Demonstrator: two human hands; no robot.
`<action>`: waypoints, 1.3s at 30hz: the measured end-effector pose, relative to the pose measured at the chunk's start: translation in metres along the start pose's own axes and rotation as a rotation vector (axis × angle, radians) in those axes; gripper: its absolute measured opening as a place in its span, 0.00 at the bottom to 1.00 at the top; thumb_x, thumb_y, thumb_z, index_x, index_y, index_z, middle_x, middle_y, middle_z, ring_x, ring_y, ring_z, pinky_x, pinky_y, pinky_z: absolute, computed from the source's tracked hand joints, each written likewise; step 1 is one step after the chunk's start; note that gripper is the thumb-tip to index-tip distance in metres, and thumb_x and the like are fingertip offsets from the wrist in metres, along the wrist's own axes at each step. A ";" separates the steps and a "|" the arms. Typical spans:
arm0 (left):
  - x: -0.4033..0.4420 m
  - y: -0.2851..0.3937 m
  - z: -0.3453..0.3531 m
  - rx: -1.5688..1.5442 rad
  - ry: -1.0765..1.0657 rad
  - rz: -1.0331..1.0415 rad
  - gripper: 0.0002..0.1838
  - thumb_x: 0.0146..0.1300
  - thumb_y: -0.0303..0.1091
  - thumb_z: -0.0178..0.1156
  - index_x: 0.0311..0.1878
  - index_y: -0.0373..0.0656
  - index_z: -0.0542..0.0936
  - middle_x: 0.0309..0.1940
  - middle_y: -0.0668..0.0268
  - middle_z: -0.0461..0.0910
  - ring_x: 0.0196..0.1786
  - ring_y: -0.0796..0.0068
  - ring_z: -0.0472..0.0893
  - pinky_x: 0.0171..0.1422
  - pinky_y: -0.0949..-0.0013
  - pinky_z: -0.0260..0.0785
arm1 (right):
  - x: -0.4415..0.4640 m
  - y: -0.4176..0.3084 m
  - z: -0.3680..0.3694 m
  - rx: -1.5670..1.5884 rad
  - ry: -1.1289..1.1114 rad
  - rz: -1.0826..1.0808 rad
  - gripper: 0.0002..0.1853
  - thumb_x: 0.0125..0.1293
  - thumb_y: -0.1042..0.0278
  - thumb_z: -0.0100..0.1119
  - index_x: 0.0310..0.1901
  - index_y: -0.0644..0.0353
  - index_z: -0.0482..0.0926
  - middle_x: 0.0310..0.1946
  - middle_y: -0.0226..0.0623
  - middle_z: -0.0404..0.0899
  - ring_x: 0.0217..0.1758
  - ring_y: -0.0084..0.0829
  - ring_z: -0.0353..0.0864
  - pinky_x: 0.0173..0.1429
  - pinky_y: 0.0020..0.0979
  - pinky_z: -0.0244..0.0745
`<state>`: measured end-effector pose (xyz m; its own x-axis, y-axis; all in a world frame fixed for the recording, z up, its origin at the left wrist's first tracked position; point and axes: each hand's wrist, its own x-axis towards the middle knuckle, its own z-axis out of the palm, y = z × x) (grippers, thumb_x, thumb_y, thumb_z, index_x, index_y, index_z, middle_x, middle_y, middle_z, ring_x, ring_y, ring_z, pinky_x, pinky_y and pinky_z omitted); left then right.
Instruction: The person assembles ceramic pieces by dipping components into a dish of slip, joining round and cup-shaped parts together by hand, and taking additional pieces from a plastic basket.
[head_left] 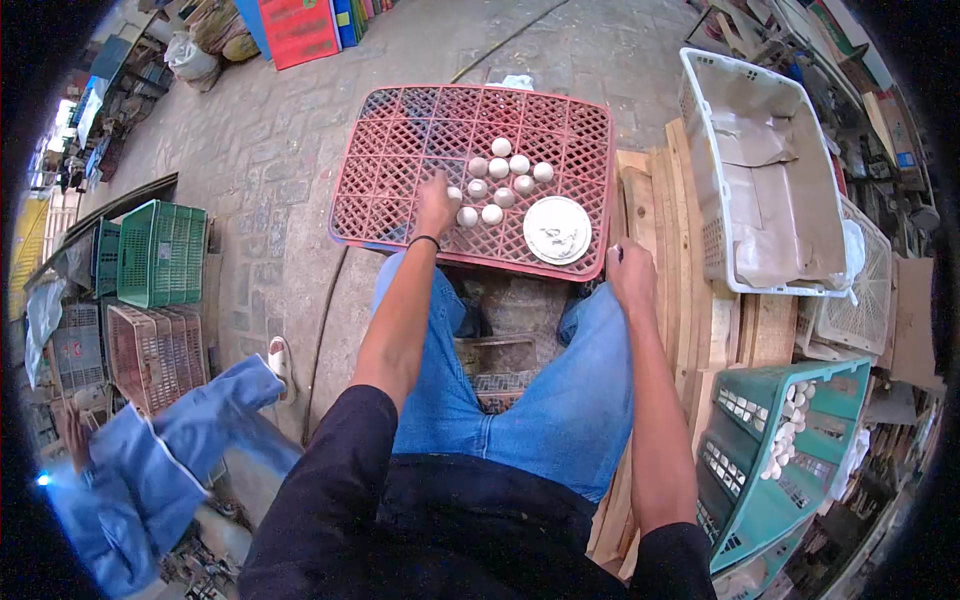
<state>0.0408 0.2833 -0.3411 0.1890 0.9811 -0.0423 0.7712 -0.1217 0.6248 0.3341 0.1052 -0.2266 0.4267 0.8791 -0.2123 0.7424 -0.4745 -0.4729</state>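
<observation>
A red plastic crate (390, 150) lies upside down in front of my knees, its lattice face up. Several round white balls (499, 168) are grouped on it, beside a round white dish (557, 230) near the right front corner. My left hand (437, 207) is on the crate, its fingers closed around a white ball (454, 194) at the left edge of the group. To the right of the crate, my right hand (630, 272) is closed near the corner, over my knee, with a small dark item partly showing between its fingers.
Wooden planks (675, 250) run along my right side. Beyond them stand a white crate (765, 180) and a tilted green crate (750, 400) holding white balls. At left are a green crate (163, 250), a reddish crate (160, 355) and a person (170, 450) in blue clothing.
</observation>
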 end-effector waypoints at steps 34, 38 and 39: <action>-0.165 0.054 -0.097 0.374 -0.019 -0.130 0.26 0.50 0.49 0.59 0.52 0.50 0.75 0.59 0.56 0.65 0.60 0.51 0.64 0.57 0.44 0.62 | -0.004 0.023 0.009 0.215 0.099 -0.109 0.14 0.63 0.64 0.49 0.39 0.69 0.74 0.29 0.61 0.76 0.36 0.58 0.77 0.39 0.47 0.70; -0.160 0.051 -0.095 0.385 -0.025 -0.129 0.28 0.50 0.49 0.59 0.55 0.52 0.73 0.58 0.58 0.66 0.60 0.51 0.64 0.57 0.42 0.62 | 0.006 0.034 0.018 0.245 0.119 -0.061 0.11 0.64 0.68 0.49 0.37 0.69 0.74 0.29 0.60 0.76 0.35 0.55 0.78 0.38 0.46 0.70; -0.161 0.051 -0.091 0.380 -0.026 -0.132 0.28 0.50 0.49 0.59 0.55 0.52 0.73 0.57 0.59 0.66 0.60 0.51 0.64 0.57 0.42 0.62 | 0.003 0.030 0.013 0.243 0.125 -0.047 0.11 0.64 0.68 0.49 0.37 0.69 0.74 0.29 0.60 0.76 0.35 0.55 0.78 0.38 0.46 0.70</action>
<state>-0.0059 0.1332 -0.2315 0.0846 0.9884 -0.1258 0.9590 -0.0465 0.2796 0.3507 0.0942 -0.2521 0.4668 0.8803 -0.0853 0.6237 -0.3960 -0.6740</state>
